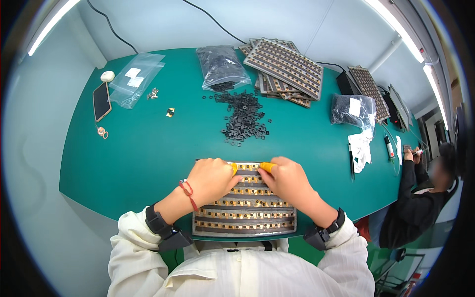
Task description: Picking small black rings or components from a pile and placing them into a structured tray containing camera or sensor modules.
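A grey tray (243, 222) with rows of small gold pieces, each with a dark centre, lies at the table's near edge. Over its far left part is my left hand (213, 179), fingers curled and a yellow finger cot on one fingertip. My right hand (291, 181) mirrors it at the far right part, also curled with a yellow cot. Both sets of fingertips meet the farthest row, a short gap apart. Whatever they pinch is too small or hidden. Beyond the tray spreads a loose pile of small black square parts (242, 116).
Behind the pile stands a clear bag of black parts (222, 67). Stacked trays (287, 67) are at the back, and another bag (352, 110) sits right. A phone (102, 102) and flat bags (136, 79) lie left. At far right a person (420, 203) works.
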Action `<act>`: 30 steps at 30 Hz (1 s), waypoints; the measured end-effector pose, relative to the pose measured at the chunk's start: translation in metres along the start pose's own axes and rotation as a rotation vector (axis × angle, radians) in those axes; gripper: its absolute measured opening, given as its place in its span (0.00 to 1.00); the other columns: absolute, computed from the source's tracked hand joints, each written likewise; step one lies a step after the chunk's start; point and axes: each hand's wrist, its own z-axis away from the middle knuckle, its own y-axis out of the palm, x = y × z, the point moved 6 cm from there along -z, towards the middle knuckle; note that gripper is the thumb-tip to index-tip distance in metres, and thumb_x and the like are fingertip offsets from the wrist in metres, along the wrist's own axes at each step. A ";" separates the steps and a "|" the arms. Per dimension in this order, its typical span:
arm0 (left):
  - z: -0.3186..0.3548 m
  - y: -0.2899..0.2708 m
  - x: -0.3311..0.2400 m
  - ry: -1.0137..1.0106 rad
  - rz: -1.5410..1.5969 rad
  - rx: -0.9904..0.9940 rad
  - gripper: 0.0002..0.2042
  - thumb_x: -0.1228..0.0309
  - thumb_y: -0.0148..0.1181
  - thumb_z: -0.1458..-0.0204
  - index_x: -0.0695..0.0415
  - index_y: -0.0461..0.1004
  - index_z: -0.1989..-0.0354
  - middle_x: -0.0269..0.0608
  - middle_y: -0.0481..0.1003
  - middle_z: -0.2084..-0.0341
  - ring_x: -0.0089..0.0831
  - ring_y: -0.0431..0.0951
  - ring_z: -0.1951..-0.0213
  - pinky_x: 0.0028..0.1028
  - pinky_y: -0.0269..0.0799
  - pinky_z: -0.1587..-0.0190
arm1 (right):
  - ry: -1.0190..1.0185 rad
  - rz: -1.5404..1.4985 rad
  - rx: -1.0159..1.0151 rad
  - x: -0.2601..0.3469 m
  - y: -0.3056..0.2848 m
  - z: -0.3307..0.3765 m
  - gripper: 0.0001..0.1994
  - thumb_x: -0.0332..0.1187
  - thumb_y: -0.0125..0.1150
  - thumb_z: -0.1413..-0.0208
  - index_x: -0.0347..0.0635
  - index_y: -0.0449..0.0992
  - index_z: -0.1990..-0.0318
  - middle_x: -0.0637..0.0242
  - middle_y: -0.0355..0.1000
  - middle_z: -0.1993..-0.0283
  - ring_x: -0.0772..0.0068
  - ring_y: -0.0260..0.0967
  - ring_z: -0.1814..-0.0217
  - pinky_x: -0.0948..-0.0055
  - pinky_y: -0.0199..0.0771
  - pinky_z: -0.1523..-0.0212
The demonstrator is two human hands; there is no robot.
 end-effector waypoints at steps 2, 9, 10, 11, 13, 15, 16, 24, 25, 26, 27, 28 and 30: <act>0.000 -0.006 0.005 0.097 0.109 -0.074 0.19 0.57 0.62 0.46 0.65 0.79 0.75 0.52 0.76 0.78 0.48 0.77 0.76 0.39 0.73 0.71 | 0.124 0.143 0.143 0.004 0.009 0.005 0.10 0.35 0.64 0.45 0.37 0.81 0.70 0.58 0.72 0.75 0.54 0.73 0.73 0.58 0.73 0.72; -0.023 -0.027 0.058 -0.112 0.374 -0.380 0.14 0.70 0.71 0.54 0.66 0.80 0.62 0.46 0.77 0.73 0.35 0.78 0.71 0.32 0.75 0.67 | 0.207 0.070 0.343 0.006 0.005 -0.018 0.15 0.35 0.59 0.46 0.33 0.77 0.80 0.46 0.73 0.79 0.43 0.74 0.75 0.51 0.76 0.70; -0.027 -0.019 0.061 -0.113 0.375 -0.383 0.14 0.70 0.71 0.54 0.66 0.80 0.62 0.46 0.77 0.73 0.35 0.78 0.71 0.32 0.75 0.67 | 0.203 0.072 0.344 0.005 0.003 -0.021 0.15 0.35 0.59 0.46 0.33 0.77 0.80 0.46 0.73 0.79 0.43 0.74 0.75 0.51 0.76 0.70; -0.031 -0.012 0.062 -0.092 0.396 -0.398 0.14 0.70 0.71 0.55 0.66 0.80 0.62 0.46 0.77 0.72 0.35 0.78 0.70 0.32 0.75 0.66 | 0.189 0.055 0.361 0.004 0.002 -0.023 0.15 0.35 0.59 0.46 0.33 0.78 0.79 0.46 0.73 0.79 0.43 0.74 0.74 0.51 0.77 0.69; -0.034 -0.007 0.057 -0.060 0.393 -0.434 0.12 0.71 0.71 0.55 0.66 0.80 0.65 0.47 0.78 0.72 0.37 0.80 0.70 0.33 0.76 0.65 | 0.175 0.039 0.378 0.000 -0.001 -0.029 0.14 0.34 0.60 0.46 0.32 0.78 0.78 0.46 0.74 0.78 0.42 0.75 0.73 0.52 0.77 0.68; -0.031 -0.007 0.054 -0.066 0.338 -0.403 0.11 0.71 0.70 0.54 0.66 0.80 0.66 0.47 0.78 0.72 0.39 0.80 0.70 0.34 0.76 0.65 | 0.176 -0.062 0.308 -0.005 -0.011 -0.044 0.11 0.33 0.64 0.49 0.31 0.80 0.73 0.46 0.75 0.75 0.44 0.76 0.71 0.55 0.78 0.65; -0.032 -0.007 0.049 -0.062 0.291 -0.371 0.10 0.72 0.70 0.54 0.66 0.80 0.67 0.46 0.78 0.72 0.41 0.80 0.70 0.34 0.76 0.65 | 0.187 -0.054 0.305 -0.008 -0.013 -0.050 0.11 0.33 0.64 0.49 0.31 0.80 0.73 0.46 0.75 0.75 0.44 0.76 0.71 0.55 0.78 0.65; -0.023 -0.019 0.051 -0.037 0.047 -0.453 0.08 0.69 0.64 0.49 0.62 0.82 0.68 0.48 0.75 0.75 0.48 0.77 0.72 0.41 0.73 0.66 | 0.322 -0.188 0.195 -0.022 0.027 -0.077 0.12 0.33 0.72 0.52 0.31 0.81 0.66 0.53 0.78 0.71 0.55 0.79 0.67 0.61 0.78 0.64; -0.023 -0.021 0.058 -0.058 0.052 -0.477 0.08 0.69 0.63 0.48 0.61 0.82 0.67 0.48 0.76 0.74 0.48 0.77 0.72 0.41 0.74 0.66 | 0.303 -0.228 0.139 -0.020 0.030 -0.078 0.12 0.33 0.71 0.52 0.30 0.81 0.66 0.54 0.78 0.72 0.58 0.78 0.70 0.64 0.77 0.66; -0.022 -0.022 0.064 -0.078 0.058 -0.501 0.08 0.70 0.63 0.48 0.61 0.82 0.67 0.48 0.76 0.74 0.48 0.77 0.72 0.41 0.74 0.65 | 0.284 -0.267 0.082 -0.019 0.031 -0.078 0.12 0.32 0.71 0.52 0.30 0.81 0.66 0.55 0.78 0.74 0.61 0.77 0.73 0.67 0.77 0.68; -0.020 -0.023 0.068 -0.097 0.080 -0.503 0.07 0.72 0.63 0.49 0.62 0.82 0.65 0.47 0.77 0.72 0.46 0.79 0.69 0.39 0.75 0.64 | 0.286 -0.272 0.088 -0.018 0.033 -0.077 0.12 0.32 0.71 0.52 0.30 0.81 0.66 0.55 0.78 0.74 0.61 0.77 0.73 0.67 0.77 0.68; -0.018 -0.024 0.069 -0.102 0.079 -0.501 0.07 0.72 0.63 0.49 0.62 0.82 0.65 0.47 0.77 0.72 0.46 0.79 0.69 0.39 0.75 0.64 | 0.254 -0.217 0.111 -0.014 0.031 -0.075 0.11 0.31 0.71 0.51 0.29 0.81 0.66 0.54 0.78 0.74 0.60 0.77 0.73 0.67 0.77 0.69; -0.016 -0.022 0.072 -0.133 0.231 -0.434 0.08 0.74 0.65 0.50 0.63 0.81 0.63 0.47 0.78 0.70 0.42 0.81 0.67 0.35 0.77 0.63 | 0.219 -0.167 0.139 -0.008 0.026 -0.072 0.11 0.30 0.70 0.51 0.29 0.81 0.66 0.53 0.77 0.74 0.58 0.77 0.72 0.67 0.77 0.69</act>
